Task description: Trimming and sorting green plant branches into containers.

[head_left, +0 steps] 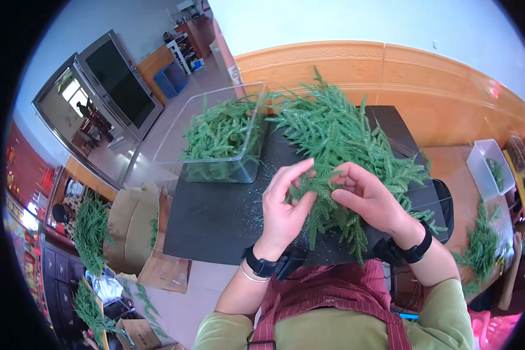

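Note:
Over the near side of a black table (201, 219), both hands are closed on a green artificial pine sprig (318, 185). My left hand (283, 207) pinches it from the left, thumb and fingers curled around the needles. From the right, my right hand (370, 201) grips it between thumb and fingertips. More of the greenery hangs below my fingers, and I cannot tell whether it belongs to the same piece. A large heap of pine branches (338, 125) lies just beyond, spreading to the right. Each wrist wears a black strap.
A clear plastic bin (239, 169) full of sprigs stands at the table's back left. Open cardboard boxes (131, 227) and more greenery sit on the floor to the left. At right, another table holds a white bin (478, 163) and branches (481, 242); a co-worker's arm (510, 271) shows there.

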The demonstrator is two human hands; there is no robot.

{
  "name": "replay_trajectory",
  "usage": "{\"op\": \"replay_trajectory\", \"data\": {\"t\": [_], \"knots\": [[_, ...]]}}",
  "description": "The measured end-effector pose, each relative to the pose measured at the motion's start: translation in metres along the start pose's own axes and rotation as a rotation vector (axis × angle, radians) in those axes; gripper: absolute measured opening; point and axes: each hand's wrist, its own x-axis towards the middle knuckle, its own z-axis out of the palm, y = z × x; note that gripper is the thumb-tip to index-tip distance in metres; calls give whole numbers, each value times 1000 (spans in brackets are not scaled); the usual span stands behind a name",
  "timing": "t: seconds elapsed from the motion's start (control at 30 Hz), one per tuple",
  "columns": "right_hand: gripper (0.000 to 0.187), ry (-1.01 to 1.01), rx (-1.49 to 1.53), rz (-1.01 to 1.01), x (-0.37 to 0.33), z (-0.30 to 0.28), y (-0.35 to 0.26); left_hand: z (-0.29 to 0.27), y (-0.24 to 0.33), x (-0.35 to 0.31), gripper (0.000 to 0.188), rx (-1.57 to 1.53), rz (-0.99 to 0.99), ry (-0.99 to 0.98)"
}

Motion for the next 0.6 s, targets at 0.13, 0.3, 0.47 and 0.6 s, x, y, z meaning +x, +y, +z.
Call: {"op": "replay_trajectory", "data": {"t": [0.13,0.3,0.47,0.6], "knots": [[25,-42,151,-60,8,6,1,-13,-5,2,37,-111,27,-148],[26,-92,256,37,14,2,3,-16,5,0,35,-672,-405,-39],[26,-73,261,18,19,-1,5,-14,5,4,34,-747,-447,-21],[28,-59,234,-19,20,-4,5,-14,4,5,29,-749,-509,-55]]}}
